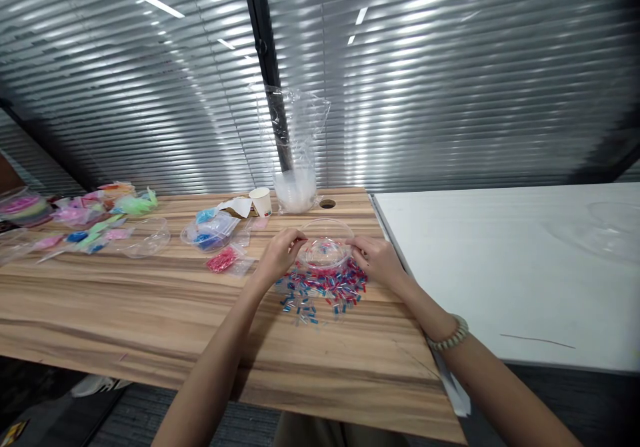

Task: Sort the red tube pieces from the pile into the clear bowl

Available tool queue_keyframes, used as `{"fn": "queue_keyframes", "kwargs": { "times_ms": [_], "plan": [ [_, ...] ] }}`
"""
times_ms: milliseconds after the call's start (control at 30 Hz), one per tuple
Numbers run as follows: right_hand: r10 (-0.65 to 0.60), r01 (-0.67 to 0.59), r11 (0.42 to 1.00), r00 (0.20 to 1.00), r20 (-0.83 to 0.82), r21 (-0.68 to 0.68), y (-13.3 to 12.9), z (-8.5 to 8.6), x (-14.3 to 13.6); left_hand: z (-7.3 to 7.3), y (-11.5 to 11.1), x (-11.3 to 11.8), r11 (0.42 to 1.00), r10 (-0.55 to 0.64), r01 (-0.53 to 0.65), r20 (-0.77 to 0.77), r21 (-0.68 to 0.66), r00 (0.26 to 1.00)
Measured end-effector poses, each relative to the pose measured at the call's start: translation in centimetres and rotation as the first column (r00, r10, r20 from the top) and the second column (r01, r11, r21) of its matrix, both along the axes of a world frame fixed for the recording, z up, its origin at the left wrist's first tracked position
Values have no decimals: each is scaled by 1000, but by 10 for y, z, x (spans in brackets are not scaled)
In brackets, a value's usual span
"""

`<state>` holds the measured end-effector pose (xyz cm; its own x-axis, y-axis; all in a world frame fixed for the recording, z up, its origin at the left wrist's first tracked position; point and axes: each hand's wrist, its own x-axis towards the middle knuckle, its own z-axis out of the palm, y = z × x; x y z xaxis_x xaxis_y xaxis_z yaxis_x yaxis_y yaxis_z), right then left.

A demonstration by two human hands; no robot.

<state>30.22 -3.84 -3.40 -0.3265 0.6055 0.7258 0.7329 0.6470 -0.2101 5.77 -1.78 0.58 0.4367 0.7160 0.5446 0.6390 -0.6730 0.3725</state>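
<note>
A clear round plastic bowl (pixel 326 258) is between my two hands, just above and behind a spread of small tube beads (pixel 345 290) in red, blue and clear. My left hand (pixel 281 255) pinches the bowl's left rim between thumb and fingers. At the right rim, my right hand (pixel 379 260) has its fingers closed on the edge, a beaded bracelet (pixel 449 334) around that wrist. Whether the bowl's base touches the beads or the wooden table (pixel 165 307) I cannot tell.
Left of my hands lie a bag of pink-red pieces (pixel 223 259) and a clear container with blue packets (pixel 213 230). A paper cup (pixel 261 202) and a bag of stacked clear bowls (pixel 296 190) stand behind. Coloured packets (pixel 80 212) lie far left; a white table (pixel 500 274) adjoins right.
</note>
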Motion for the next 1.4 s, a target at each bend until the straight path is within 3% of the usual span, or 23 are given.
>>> {"fn": "queue_keyframes", "kwargs": {
  "times_ms": [1400],
  "plan": [
    [29,-31,996,999,-29,-85,-2,3,0,2,-3,1,1000,-6,6,-33,-6,999]
  ]
}}
